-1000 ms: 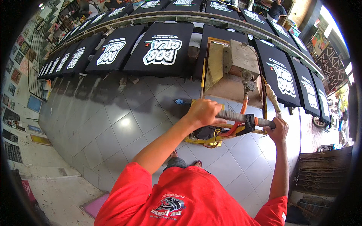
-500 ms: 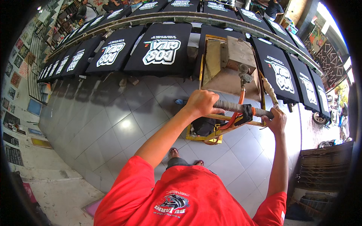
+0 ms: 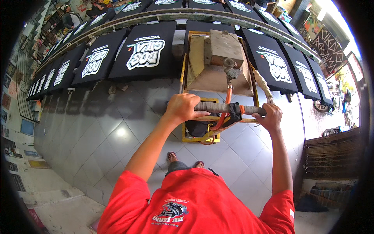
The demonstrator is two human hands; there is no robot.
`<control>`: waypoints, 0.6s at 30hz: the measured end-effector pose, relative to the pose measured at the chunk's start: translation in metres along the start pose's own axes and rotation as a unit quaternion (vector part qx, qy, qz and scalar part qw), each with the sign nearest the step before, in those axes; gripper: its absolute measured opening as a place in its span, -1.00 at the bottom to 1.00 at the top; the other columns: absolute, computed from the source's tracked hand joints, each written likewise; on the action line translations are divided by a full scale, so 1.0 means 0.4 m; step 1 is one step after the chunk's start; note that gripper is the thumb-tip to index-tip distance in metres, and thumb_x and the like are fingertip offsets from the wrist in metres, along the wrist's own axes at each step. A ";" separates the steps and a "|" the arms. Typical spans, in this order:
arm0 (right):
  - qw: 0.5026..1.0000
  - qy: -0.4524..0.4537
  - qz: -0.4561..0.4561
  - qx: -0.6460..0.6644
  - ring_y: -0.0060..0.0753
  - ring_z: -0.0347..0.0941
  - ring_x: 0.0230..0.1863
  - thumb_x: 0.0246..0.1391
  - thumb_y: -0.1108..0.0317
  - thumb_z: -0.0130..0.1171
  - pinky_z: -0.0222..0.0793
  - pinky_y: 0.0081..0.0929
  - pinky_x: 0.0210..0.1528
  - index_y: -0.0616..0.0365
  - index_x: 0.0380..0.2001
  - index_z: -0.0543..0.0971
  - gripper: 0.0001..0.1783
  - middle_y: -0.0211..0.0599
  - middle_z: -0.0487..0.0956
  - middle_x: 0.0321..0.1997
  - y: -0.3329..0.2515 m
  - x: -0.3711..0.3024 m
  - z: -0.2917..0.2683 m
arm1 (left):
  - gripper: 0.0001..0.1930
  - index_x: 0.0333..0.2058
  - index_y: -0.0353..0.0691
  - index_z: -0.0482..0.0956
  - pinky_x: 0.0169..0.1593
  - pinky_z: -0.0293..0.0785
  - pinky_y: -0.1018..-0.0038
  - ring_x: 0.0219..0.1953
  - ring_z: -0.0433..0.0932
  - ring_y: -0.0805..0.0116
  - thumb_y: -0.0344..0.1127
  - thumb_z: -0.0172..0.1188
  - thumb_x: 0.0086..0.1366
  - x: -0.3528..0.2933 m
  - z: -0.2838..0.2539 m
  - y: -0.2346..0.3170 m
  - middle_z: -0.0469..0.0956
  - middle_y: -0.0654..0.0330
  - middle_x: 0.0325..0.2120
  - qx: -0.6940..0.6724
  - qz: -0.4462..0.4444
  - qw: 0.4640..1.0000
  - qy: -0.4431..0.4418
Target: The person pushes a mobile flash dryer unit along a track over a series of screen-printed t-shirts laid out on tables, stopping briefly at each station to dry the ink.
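Both my hands grip a handlebar wrapped in grey tape [image 3: 210,107]. My left hand [image 3: 182,107] is closed around its left end, and my right hand [image 3: 269,116] is closed around the right end. The bar belongs to a yellow metal frame [image 3: 182,74] carrying a boxy metal gas heater [image 3: 224,46] with a wide hood. An orange hose [image 3: 228,95] runs down from the heater's regulator [image 3: 232,73] past the bar. The hood sits over a black shirt [image 3: 210,26], hiding most of it.
Black shirts with white print [image 3: 144,50] lie flat in a long row on both sides of the heater. Beyond a rail [image 3: 156,16] runs a second row. Grey floor tiles [image 3: 97,148] extend around my feet. A folding metal gate [image 3: 331,156] stands at right; people are at the far left.
The handlebar has gone from slanting down to the right to nearly level, with both hands still on it. The heater and the shirts appear farther left in the view.
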State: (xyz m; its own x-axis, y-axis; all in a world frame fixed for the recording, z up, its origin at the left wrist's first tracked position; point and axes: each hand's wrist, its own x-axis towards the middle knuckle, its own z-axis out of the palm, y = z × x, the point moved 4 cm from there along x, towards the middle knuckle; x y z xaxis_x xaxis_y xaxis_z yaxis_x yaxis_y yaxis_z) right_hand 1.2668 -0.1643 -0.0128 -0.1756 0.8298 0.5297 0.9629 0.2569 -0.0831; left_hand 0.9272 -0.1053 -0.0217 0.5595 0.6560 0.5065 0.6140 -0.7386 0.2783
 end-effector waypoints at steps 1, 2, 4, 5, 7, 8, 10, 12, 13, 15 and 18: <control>1.000 0.014 -0.011 0.009 -0.16 0.42 -0.60 -0.43 -0.09 0.56 0.33 -0.23 -0.46 0.09 -0.68 0.40 -0.40 -0.30 0.42 -0.68 -0.002 0.002 -0.001 | -0.37 -0.61 -0.18 0.40 -0.42 0.47 0.21 -0.49 0.56 0.05 0.35 0.32 -0.01 0.000 0.001 -0.002 0.49 0.12 -0.61 0.002 0.002 1.000 0.009; 1.000 0.014 -0.013 0.007 -0.17 0.42 -0.61 -0.43 -0.11 0.56 0.33 -0.23 -0.46 0.09 -0.69 0.40 -0.39 -0.30 0.42 -0.69 -0.002 0.005 0.000 | -0.37 -0.62 -0.18 0.40 -0.43 0.46 0.21 -0.49 0.56 0.06 0.35 0.32 -0.01 0.003 0.001 -0.002 0.49 0.12 -0.62 0.008 0.003 1.000 0.009; 1.000 0.016 -0.014 0.002 -0.18 0.41 -0.62 -0.42 -0.15 0.54 0.34 -0.24 -0.47 0.08 -0.71 0.39 -0.38 -0.31 0.41 -0.71 0.004 0.006 -0.001 | -0.37 -0.62 -0.18 0.40 -0.44 0.45 0.22 -0.50 0.56 0.06 0.35 0.32 -0.01 0.014 0.000 0.004 0.48 0.13 -0.62 0.020 0.008 1.000 0.009; 0.999 0.029 -0.017 0.006 -0.20 0.41 -0.63 -0.43 -0.17 0.54 0.34 -0.26 -0.48 0.07 -0.72 0.39 -0.37 -0.31 0.40 -0.72 0.011 0.002 0.003 | -0.36 -0.62 -0.17 0.40 -0.46 0.43 0.22 -0.52 0.54 0.06 0.36 0.33 -0.03 0.015 0.006 0.003 0.46 0.14 -0.64 0.017 0.009 1.000 0.016; 0.999 0.029 -0.016 0.000 -0.22 0.41 -0.63 -0.43 -0.18 0.54 0.34 -0.27 -0.48 0.07 -0.72 0.39 -0.37 -0.32 0.40 -0.73 0.018 0.003 0.009 | -0.36 -0.61 -0.18 0.42 -0.46 0.43 0.22 -0.53 0.53 0.06 0.37 0.33 -0.04 0.019 0.013 -0.001 0.45 0.13 -0.64 0.022 0.003 1.000 0.016; 0.999 0.029 -0.014 -0.003 -0.22 0.41 -0.63 -0.44 -0.19 0.54 0.34 -0.27 -0.49 0.06 -0.72 0.39 -0.37 -0.33 0.39 -0.73 0.022 0.004 0.012 | -0.36 -0.61 -0.19 0.43 -0.46 0.44 0.22 -0.53 0.53 0.06 0.37 0.33 -0.05 0.020 0.016 -0.002 0.45 0.13 -0.64 0.024 0.001 1.000 0.016; 0.999 0.031 -0.030 -0.008 -0.25 0.42 -0.63 -0.38 -0.24 0.50 0.36 -0.29 -0.48 0.06 -0.70 0.43 -0.37 -0.35 0.43 -0.71 0.027 0.008 0.018 | -0.38 -0.60 -0.19 0.42 -0.44 0.46 0.20 -0.50 0.55 0.05 0.32 0.36 -0.05 0.020 0.006 0.006 0.49 0.13 -0.61 0.026 0.002 1.000 0.013; 0.999 0.025 -0.028 -0.008 -0.25 0.43 -0.62 -0.34 -0.27 0.47 0.38 -0.30 -0.46 0.06 -0.69 0.45 -0.37 -0.35 0.45 -0.70 0.028 0.007 0.019 | -0.39 -0.60 -0.19 0.41 -0.44 0.47 0.19 -0.49 0.56 0.04 0.29 0.38 -0.05 0.022 -0.003 0.017 0.51 0.12 -0.59 0.035 -0.003 0.999 0.004; 0.999 -0.037 0.009 -0.027 -0.30 0.58 -0.46 -0.38 -0.23 0.51 0.49 -0.28 -0.29 0.04 -0.55 0.56 -0.41 -0.41 0.55 -0.59 0.033 0.005 0.016 | -0.39 -0.60 -0.20 0.41 -0.44 0.46 0.19 -0.49 0.56 0.03 0.29 0.38 -0.05 0.027 -0.004 0.024 0.50 0.11 -0.60 0.044 -0.006 0.999 -0.004; 0.998 -0.051 0.000 -0.034 -0.28 0.58 -0.44 -0.31 -0.30 0.44 0.49 -0.27 -0.29 0.02 -0.59 0.52 -0.40 -0.41 0.55 -0.59 0.039 0.004 0.024 | -0.39 -0.60 -0.20 0.40 -0.45 0.45 0.19 -0.50 0.55 0.02 0.28 0.39 -0.06 0.018 -0.007 0.033 0.49 0.10 -0.61 0.052 -0.018 0.998 -0.009; 0.997 -0.076 -0.008 -0.029 -0.24 0.58 -0.43 -0.25 -0.35 0.37 0.48 -0.25 -0.29 0.02 -0.61 0.50 -0.38 -0.40 0.55 -0.58 0.027 0.007 0.012 | -0.39 -0.61 -0.20 0.40 -0.46 0.44 0.19 -0.53 0.54 0.02 0.27 0.41 -0.07 -0.002 -0.008 0.046 0.48 0.10 -0.63 0.047 -0.034 0.998 -0.009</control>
State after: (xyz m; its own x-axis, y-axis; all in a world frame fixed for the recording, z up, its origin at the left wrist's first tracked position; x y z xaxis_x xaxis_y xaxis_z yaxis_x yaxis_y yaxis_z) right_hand 1.2757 -0.1568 -0.0163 -0.2161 0.8925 0.3960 0.9692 0.2451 -0.0235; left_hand 0.9362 -0.1197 -0.0145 0.5235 0.7077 0.4745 0.6998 -0.6748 0.2343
